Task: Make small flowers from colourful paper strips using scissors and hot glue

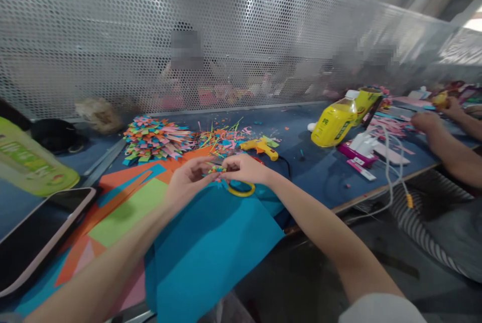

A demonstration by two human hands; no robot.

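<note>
Between my left hand [191,178] and my right hand [243,166] is a small bundle of multicoloured paper strips [217,170]. The fingers of both hands are closed on it, one hand on either side. Under my hands lies a large blue paper sheet [214,242], which hangs over the table's front edge. A yellow scissors handle [241,191] shows just below my right hand; the rest of the scissors is hidden. Beyond my left hand sits a big pile of fringed coloured paper [154,138]. A yellow glue gun [260,147] lies behind my right hand.
At left are a phone [41,237], a green bottle [32,162] and green paper [128,210]. Loose paper scraps [222,138] lie at the back. A yellow bottle [334,121] and white cables [389,162] are at right, near a co-worker's arm [444,144]. A perforated metal panel [241,36] stands behind.
</note>
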